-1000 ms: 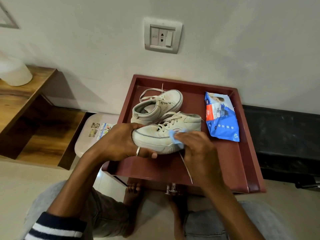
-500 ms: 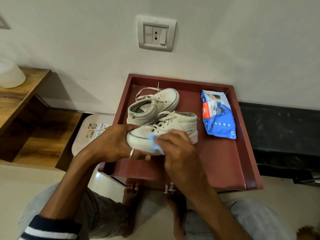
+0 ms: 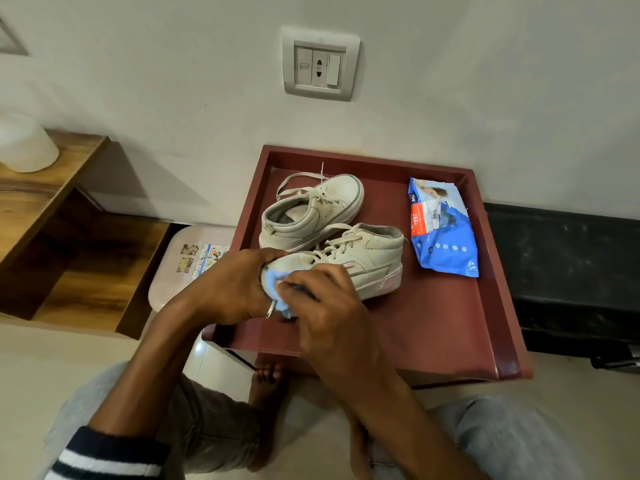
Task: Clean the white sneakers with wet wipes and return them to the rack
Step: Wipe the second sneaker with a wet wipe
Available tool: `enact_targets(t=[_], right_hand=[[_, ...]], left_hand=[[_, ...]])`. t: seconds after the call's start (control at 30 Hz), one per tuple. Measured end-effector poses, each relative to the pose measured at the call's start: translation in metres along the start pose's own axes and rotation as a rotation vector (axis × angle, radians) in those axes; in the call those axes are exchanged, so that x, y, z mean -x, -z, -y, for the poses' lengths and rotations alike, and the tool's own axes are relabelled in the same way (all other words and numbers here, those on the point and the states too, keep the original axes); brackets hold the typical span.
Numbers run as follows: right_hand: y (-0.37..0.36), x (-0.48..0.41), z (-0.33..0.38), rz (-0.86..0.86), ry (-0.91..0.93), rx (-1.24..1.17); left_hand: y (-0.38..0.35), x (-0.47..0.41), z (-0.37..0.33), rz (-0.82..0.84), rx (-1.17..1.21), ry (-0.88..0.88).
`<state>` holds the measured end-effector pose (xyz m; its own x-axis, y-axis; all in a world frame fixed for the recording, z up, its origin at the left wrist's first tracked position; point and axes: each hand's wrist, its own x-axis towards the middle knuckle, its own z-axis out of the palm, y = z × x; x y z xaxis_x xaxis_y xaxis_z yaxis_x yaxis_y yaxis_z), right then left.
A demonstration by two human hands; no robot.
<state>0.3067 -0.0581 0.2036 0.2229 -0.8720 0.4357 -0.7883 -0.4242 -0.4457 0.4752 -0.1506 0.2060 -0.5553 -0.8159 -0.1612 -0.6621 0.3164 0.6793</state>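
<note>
White sneaker (image 3: 363, 268), nearer of a pair, on a dark red bench (image 3: 450, 334) against the wall, toe to the left, heel to the right, laces loose. Left grip (image 3: 225, 289), ring (image 3: 269, 310) on one finger, curled round the toe. Right grip (image 3: 325, 306) pinching a blue wet wipe (image 3: 272, 289), pressed to that same toe just beside the left fingers. Far sneaker (image 3: 311, 216) right behind and touching, toe toward the far right. Blue wipes pack (image 3: 441, 230) flat on the right side of the bench, apart from both shoes. Socket plate (image 3: 320, 64) on the wall above. At left, a wooden shelf unit (image 3: 52, 209) topped by a white container (image 3: 24, 143); a pale stool (image 3: 173, 268) between shelf unit and bench.
</note>
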Motion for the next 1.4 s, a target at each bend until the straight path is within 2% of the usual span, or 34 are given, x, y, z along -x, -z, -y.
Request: enact_targets(t=[0.2, 0.37, 0.47, 0.53, 0.7, 0.77, 0.93, 1.07, 1.23, 1.4], right_hand=[[0.029, 0.007, -0.062, -0.106, -0.169, 0.142], [0.019, 0.003, -0.057, -0.112, -0.232, 0.188], [0.011, 0.007, -0.038, -0.063, -0.149, 0.086], [0.012, 0.006, -0.041, -0.035, -0.081, 0.132], [0.025, -0.004, -0.077, -0.127, -0.258, 0.297], [0.019, -0.005, -0.066, -0.126, -0.231, 0.300], [0.008, 0.002, -0.033, 0.041, -0.100, 0.262], [0.015, 0.000, -0.050, -0.031, -0.082, 0.270], [0.030, -0.004, -0.072, -0.107, -0.169, 0.298], [0.018, -0.005, -0.055, -0.127, -0.166, 0.180]], left_hand=[[0.003, 0.000, -0.007, 0.035, 0.063, -0.010], [0.002, 0.001, -0.007, 0.033, 0.078, -0.003], [0.002, 0.002, -0.007, 0.050, 0.060, -0.005], [0.001, 0.001, -0.005, 0.051, 0.055, -0.010], [0.002, 0.002, -0.006, 0.036, 0.076, -0.012], [0.002, 0.001, -0.004, 0.044, 0.076, -0.008], [-0.001, 0.000, 0.002, 0.063, 0.043, 0.002], [0.001, 0.000, 0.001, 0.070, 0.048, 0.001], [0.002, 0.000, -0.001, 0.082, 0.080, -0.008], [0.003, -0.001, -0.001, 0.095, 0.085, -0.011]])
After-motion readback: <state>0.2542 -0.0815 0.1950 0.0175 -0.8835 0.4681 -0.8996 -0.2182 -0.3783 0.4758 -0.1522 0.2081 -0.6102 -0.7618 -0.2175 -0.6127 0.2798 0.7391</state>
